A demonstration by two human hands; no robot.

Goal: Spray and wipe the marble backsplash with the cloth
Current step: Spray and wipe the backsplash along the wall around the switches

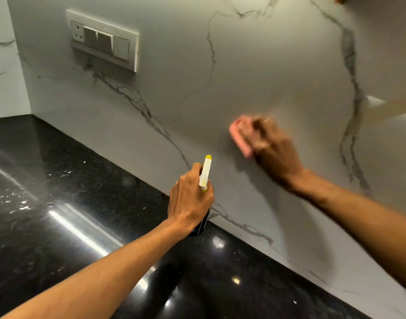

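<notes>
The white marble backsplash [255,65] with grey veins fills the upper part of the head view. My right hand [273,148] presses a folded pink cloth [240,137] against it, right of centre; hand and cloth are blurred. My left hand [190,199] grips a spray bottle [206,172] with a white and yellow head and a dark body, held just above the counter close to the wall. The nozzle points up toward the marble.
A black glossy countertop [59,192] runs along the wall's foot and reflects light. A switch plate with a socket [103,39] is mounted at the upper left. A second marble wall meets the corner at far left [3,65].
</notes>
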